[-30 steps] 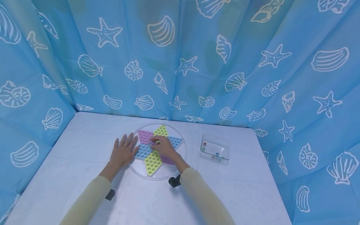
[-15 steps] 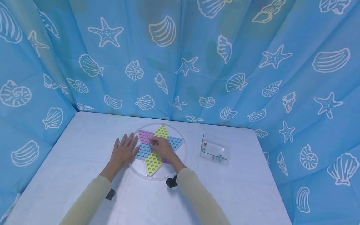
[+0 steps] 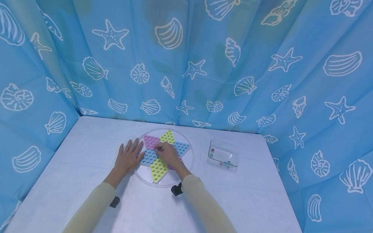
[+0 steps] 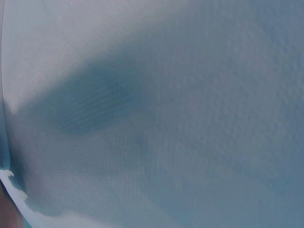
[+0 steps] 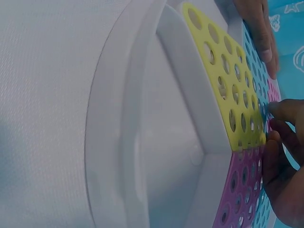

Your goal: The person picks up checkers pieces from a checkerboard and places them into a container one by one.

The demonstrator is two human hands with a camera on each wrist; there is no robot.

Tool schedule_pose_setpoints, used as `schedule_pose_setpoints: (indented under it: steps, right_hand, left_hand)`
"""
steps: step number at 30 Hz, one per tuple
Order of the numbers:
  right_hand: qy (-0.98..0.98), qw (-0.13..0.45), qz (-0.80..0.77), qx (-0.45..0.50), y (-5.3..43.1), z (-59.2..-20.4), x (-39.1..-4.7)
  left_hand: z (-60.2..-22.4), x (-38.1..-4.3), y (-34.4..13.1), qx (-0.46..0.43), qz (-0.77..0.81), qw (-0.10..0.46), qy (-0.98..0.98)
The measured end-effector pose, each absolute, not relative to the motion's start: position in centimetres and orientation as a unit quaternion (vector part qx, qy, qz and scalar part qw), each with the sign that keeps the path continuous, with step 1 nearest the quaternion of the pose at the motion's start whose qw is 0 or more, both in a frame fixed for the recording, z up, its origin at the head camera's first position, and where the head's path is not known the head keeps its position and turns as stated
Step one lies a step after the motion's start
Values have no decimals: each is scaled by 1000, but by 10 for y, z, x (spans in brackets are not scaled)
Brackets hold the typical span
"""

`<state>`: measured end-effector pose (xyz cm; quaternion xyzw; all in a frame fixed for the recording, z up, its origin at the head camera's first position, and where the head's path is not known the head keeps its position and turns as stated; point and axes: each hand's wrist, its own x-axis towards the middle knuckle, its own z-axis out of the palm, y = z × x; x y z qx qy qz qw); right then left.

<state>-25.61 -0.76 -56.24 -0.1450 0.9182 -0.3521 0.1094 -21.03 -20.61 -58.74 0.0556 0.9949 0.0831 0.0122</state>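
A Chinese checkers board with a yellow, pink and blue star of holes lies on the table in the head view, ringed by a clear round rim. My right hand reaches over its middle, fingers curled and fingertips right at the holes. The right wrist view shows the bent fingers and thumb close together at the star's centre; I cannot tell if something small is between them. My left hand lies palm down with fingers spread, its thumb beside the blue point at the board's left edge.
To the right of the board stands a clear rectangular container with several small coloured marbles inside. A white cloth covers the table. A blue curtain with seashell prints hangs behind and along both sides.
My right hand has shifted slightly at the board's centre, its fingers drawing in closer together. The marbles in the container have rolled a little. My left hand has stayed in place.
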Motion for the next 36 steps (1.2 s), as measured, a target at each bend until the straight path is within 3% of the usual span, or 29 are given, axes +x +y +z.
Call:
schedule_pose_setpoints:
  steps: [21, 36]
  right_hand:
    - [891, 108, -404, -178, 17, -553, -264]
    - [883, 93, -412, -203, 37, -522, -264]
  left_hand:
    - [-590, -212, -207, 56, 85, 14, 995]
    - [-587, -210, -206, 56, 86, 14, 995]
